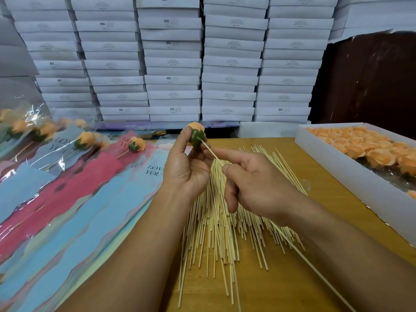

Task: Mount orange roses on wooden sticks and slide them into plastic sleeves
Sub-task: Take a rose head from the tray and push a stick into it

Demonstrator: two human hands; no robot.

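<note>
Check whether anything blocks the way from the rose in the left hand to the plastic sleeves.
Nothing visible does. The left hand holds the rose up, with the stick at its green base, and the sleeves lie flat just to its left.

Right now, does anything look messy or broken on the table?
Nothing looks broken. The wooden sticks lie in a loose, fanned-out pile on the table instead of a neat bundle. The left hand holds a rose while the right hand pushes a stick into its green base.
</note>
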